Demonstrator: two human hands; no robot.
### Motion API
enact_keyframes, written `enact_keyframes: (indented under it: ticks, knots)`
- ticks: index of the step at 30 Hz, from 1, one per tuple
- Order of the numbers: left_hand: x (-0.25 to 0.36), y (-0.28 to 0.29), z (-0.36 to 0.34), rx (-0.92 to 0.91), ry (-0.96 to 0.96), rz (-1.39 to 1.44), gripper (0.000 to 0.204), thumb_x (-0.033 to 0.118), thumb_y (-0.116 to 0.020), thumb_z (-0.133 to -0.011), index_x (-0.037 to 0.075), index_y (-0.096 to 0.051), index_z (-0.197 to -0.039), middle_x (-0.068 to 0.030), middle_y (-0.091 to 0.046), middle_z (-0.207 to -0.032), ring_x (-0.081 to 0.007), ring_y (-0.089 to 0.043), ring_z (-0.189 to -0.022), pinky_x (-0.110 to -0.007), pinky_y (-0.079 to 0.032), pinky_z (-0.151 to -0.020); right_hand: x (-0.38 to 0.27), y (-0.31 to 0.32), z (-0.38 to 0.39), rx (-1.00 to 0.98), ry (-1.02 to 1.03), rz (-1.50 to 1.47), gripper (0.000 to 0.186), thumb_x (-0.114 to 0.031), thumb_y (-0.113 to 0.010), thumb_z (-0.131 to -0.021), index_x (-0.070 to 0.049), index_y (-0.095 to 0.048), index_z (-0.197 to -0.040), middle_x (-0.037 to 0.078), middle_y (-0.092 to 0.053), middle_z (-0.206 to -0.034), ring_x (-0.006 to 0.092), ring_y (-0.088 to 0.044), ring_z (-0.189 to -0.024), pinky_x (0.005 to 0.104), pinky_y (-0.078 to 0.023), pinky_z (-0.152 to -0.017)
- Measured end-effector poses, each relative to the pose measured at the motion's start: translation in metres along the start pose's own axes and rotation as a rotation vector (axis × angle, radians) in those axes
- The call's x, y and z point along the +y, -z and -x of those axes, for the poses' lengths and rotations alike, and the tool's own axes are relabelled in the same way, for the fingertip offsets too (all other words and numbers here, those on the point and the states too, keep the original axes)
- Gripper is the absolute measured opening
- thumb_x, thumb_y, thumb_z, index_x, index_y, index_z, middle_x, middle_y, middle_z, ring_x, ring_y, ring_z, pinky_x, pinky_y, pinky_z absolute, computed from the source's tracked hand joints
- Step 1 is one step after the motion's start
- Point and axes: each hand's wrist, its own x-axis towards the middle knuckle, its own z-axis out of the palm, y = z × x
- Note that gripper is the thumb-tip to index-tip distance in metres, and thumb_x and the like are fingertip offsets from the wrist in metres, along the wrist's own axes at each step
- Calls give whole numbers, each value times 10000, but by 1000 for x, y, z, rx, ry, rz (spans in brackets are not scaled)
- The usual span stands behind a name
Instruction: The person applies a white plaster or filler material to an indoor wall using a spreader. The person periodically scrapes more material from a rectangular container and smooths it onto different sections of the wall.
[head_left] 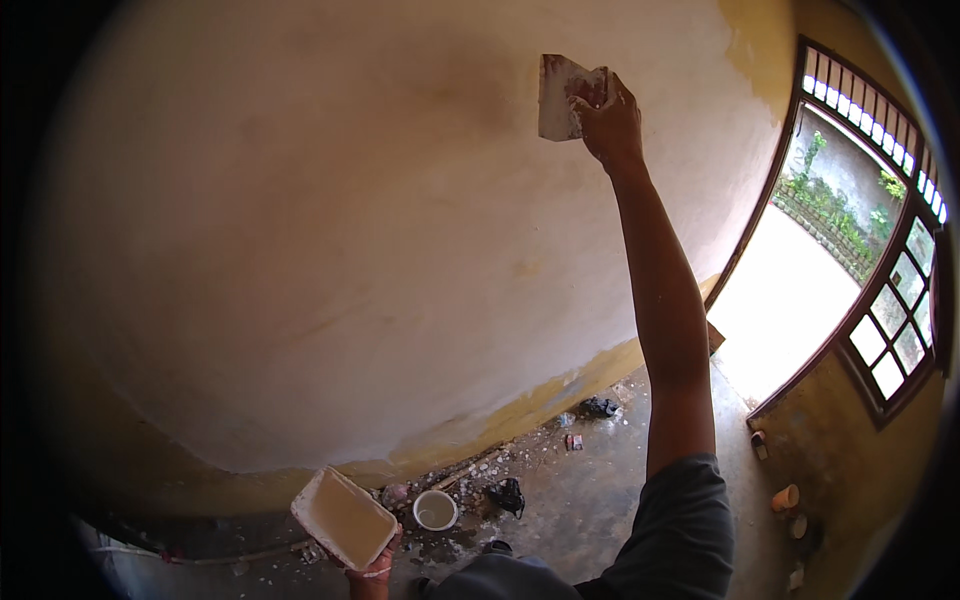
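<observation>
With my right arm stretched up and forward, my right hand (612,118) is closed round a wide, flat putty knife (560,98). The blade is smeared with white putty and lies against or very close to the wall (380,240), which is coated whitish over yellow paint. Low at the left, my left hand (376,566) grips a rectangular tray (345,520) by its near side. Pale, creamy putty covers the inside of the tray, and its rim is stained white. Most of the left hand's fingers are hidden under the tray.
A round white bucket (435,510) stands on the concrete floor (580,500) near the wall's foot. Rubble and black plastic bags (507,496) lie beside it. At the right is an open doorway (800,270) with a paned window (893,320); orange cups (785,497) lie below.
</observation>
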Motion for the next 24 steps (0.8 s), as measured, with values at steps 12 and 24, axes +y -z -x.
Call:
enact_keyframes:
  ticks: [12, 24]
  knots:
    - [13, 26, 4, 105, -95, -41, 709, 631, -477, -873, 229, -357, -1445, -90, -470, -1417, -387, -472, -1268, -706, -400, -941, 37, -66, 48, -79, 403, 409, 334, -81, -569, -830, -149, -647, -1149, 127, -695, -958, 326, -672, -846, 444, -544, -747]
    - [4, 28, -11, 18, -111, -102, 741, 642, -513, -852, 287, -303, -1467, -70, -449, -1429, -384, -472, -1263, -708, -448, -885, 10, -35, -33, 333, -249, 262, 258, -201, -578, -776, -34, -659, -955, 168, -678, -926, 347, -650, -921, 466, -494, -851]
